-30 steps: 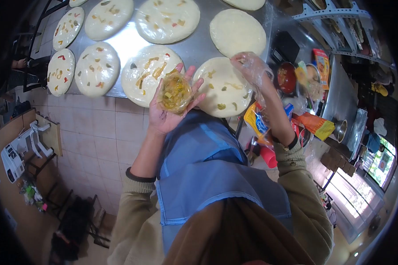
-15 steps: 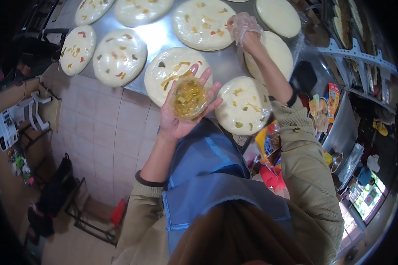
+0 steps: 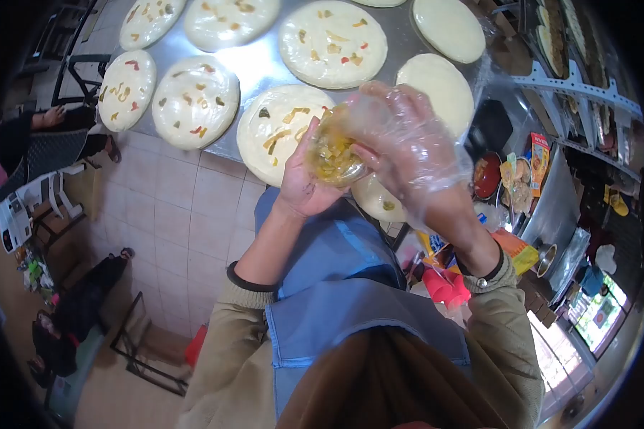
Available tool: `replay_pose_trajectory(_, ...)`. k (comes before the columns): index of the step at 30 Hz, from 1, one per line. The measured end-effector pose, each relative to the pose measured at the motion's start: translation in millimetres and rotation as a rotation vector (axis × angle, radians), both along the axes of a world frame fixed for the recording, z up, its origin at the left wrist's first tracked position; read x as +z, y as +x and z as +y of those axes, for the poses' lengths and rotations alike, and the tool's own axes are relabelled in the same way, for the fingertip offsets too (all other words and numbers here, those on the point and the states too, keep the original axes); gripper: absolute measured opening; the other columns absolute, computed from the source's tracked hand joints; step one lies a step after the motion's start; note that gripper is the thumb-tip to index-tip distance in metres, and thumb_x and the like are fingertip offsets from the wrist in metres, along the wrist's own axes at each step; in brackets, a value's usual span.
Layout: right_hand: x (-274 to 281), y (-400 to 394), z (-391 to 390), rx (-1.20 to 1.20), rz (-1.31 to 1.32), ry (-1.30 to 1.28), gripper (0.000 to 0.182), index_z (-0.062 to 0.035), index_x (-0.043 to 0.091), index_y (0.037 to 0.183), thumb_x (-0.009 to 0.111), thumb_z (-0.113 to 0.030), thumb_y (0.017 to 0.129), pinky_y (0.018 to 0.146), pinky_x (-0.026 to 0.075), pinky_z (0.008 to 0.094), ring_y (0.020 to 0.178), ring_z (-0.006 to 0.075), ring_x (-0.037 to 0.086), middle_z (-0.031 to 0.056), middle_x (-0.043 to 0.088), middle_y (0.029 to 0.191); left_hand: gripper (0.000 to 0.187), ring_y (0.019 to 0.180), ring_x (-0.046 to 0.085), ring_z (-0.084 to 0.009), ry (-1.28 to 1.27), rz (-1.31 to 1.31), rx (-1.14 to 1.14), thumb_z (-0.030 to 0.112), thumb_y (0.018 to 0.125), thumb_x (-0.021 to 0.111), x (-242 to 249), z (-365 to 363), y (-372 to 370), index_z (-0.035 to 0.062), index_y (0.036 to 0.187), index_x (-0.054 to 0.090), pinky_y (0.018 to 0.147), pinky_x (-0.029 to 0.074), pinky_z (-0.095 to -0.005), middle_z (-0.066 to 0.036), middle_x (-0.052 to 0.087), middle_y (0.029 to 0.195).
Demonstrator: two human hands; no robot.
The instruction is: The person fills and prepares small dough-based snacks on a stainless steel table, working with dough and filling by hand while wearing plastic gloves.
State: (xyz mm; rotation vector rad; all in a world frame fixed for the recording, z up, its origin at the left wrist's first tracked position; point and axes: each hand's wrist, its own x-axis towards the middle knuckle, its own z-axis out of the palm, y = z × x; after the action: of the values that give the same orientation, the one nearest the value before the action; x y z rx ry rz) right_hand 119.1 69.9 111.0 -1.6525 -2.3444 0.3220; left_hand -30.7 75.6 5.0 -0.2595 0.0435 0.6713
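- Hands together over the chopped topping. Left hand [image 3: 302, 189] palm up, bare, cupped against the clear plastic holder [image 3: 334, 159] and bearing it from below.
- Right hand [image 3: 416, 136], in a clear plastic glove [image 3: 440, 161], reaches over the holder with fingers at the topping. Whether they are closed on any piece, I cannot tell; the fingertips are partly hidden.
- Topping: yellow and green pieces, held in front of the blue apron [image 3: 336, 286].
- Step, as I judge it: picking up pieces for the dough rounds. Next move calls for a light pinch of a few pieces and a level left palm, so nothing spills.
- Nearest round [image 3: 381, 199] lies partly behind the right hand, a green piece showing. Round to its left [image 3: 273, 143] carries strips.
- Beyond, on the metal table [image 3: 259, 71]: a dressed round [image 3: 333, 44], plus two paler rounds at right, the nearer [image 3: 436, 89] and the farther [image 3: 449, 28], no pieces visible to me on either.
- Right periphery: red bowl [image 3: 487, 175], metal rack [image 3: 579, 89].
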Motion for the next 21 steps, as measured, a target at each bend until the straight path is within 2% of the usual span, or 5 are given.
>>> replay_pose_trajectory(2,-7.7,1.2,-9.9,-0.048,-0.116,-0.019,0.033,-0.0111,0.060,0.106,0.066,-0.016,0.073,0.090,0.041,0.0420,0.110,0.0362,0.044,0.0150,0.051,0.116,0.049,0.113,0.047,-0.0216,-0.062,0.231,-0.037,0.039,0.097,0.028,12.5,-3.2,9.4,0.0096,0.135,0.034,0.101,0.035,-0.0394,-0.009,0.047,0.127)
replay_pose_trajectory(8,-13.9,14.5,-32.9,-0.106,-0.189,-0.049,0.030,-0.0114,0.061,0.105,0.063,-0.018,0.077,0.090,0.041,0.0419,0.109,0.0360,0.044,0.0155,0.050,0.115,0.044,0.103,0.051,-0.0180,-0.096,0.220,-0.138,0.038,0.097,0.032,6.9,-18.5,24.8,0.0068,0.126,0.043,0.096,0.039,-0.0374,-0.008,0.052,0.116)
replay_pose_trajectory(11,-16.2,23.5,-41.5,-0.157,-0.200,-0.092,0.032,-0.0074,0.061,0.102,0.062,-0.013,0.071,0.091,0.042,0.0392,0.112,0.0304,0.044,0.0121,0.050,0.120,0.052,0.121,0.043,-0.0217,-0.035,0.053,-0.209,0.044,0.096,0.026,-18.6,-28.4,28.1,0.0158,0.140,0.028,0.099,0.036,-0.0424,-0.007,0.041,0.135)
replay_pose_trajectory(17,-4.3,50.2,-55.0,-0.176,0.152,-0.099,0.020,-0.0065,0.065,0.091,0.063,-0.019,0.076,0.088,0.042,0.0362,0.103,0.0285,0.047,0.0081,0.054,0.109,0.052,0.120,0.043,-0.0226,0.068,0.111,-0.238,0.043,0.096,0.024,4.5,-29.4,44.0,0.0176,0.142,0.022,0.100,0.036,-0.0452,-0.007,0.039,0.136)
replay_pose_trajectory(21,13.9,51.6,-62.2,-0.254,0.061,-0.131,0.020,-0.0085,0.064,0.094,0.062,-0.020,0.077,0.087,0.042,0.0371,0.101,0.0294,0.048,0.0109,0.054,0.106,0.054,0.121,0.043,-0.0271,-0.009,0.026,-0.227,0.044,0.096,0.023,4.6,-33.7,50.8,0.0068,0.132,0.038,0.104,0.030,-0.0480,-0.014,0.044,0.131)
